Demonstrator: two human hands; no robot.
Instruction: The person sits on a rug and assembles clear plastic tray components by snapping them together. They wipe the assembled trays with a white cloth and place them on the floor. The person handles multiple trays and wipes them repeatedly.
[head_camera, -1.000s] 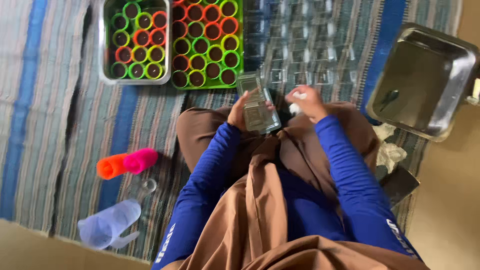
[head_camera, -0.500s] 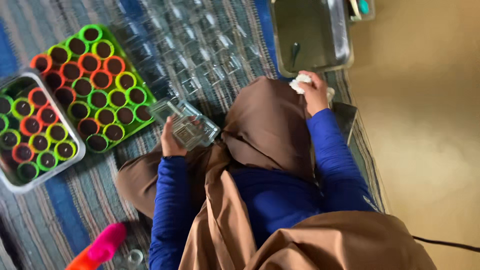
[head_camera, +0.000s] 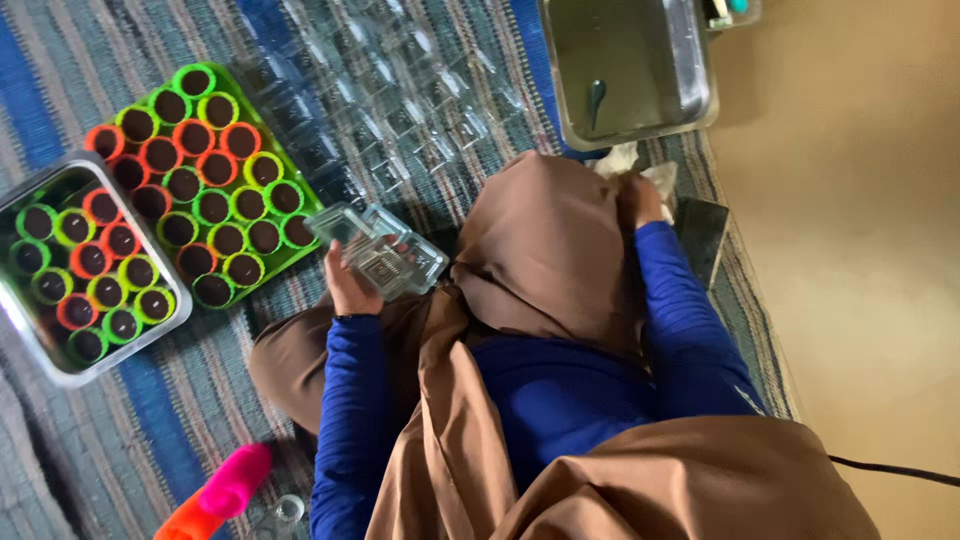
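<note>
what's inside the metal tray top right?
The metal tray holds dark liquid with a spoon lying in it. Its far end is cut off by the frame; below the liquid's surface cannot be seen.

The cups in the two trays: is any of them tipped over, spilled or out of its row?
Nothing stands out. The cups in the green tray and in the metal tray stand upright in rows, with no spill visible. The left hand holds a clear plastic box.

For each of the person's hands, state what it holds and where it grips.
Left hand grips a clear plastic container along its near edge. Right hand clutches a white cloth; exact grip unclear.
</note>
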